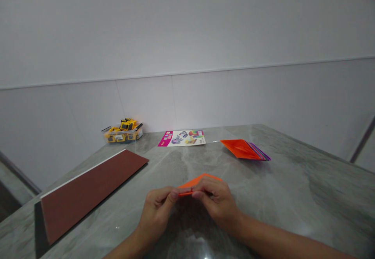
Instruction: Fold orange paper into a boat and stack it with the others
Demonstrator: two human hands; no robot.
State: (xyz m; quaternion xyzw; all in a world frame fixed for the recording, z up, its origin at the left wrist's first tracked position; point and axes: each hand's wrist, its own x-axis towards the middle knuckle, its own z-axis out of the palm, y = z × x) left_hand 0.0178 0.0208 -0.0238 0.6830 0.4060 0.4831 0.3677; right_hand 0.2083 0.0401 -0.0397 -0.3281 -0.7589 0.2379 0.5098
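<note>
An orange sheet of paper [202,178] is held between my two hands just above the grey marbled table, close to me. My left hand [159,208] pinches its near edge at the left, thumb on top. At the right, my right hand [215,200] grips the same edge, thumb and fingers pressed together. The near edge looks folded or turned over between the thumbs. Beyond my hands the far part of the sheet rises to a shallow peak. My fingers hide much of its middle and underside.
On the grey table [181,165], a fanned stack of coloured paper [244,150] lies right of centre. A printed booklet [183,138] is near the wall. At the back left stands a clear box [121,135] of yellow toy vehicles. A long brown board [93,192] lies left.
</note>
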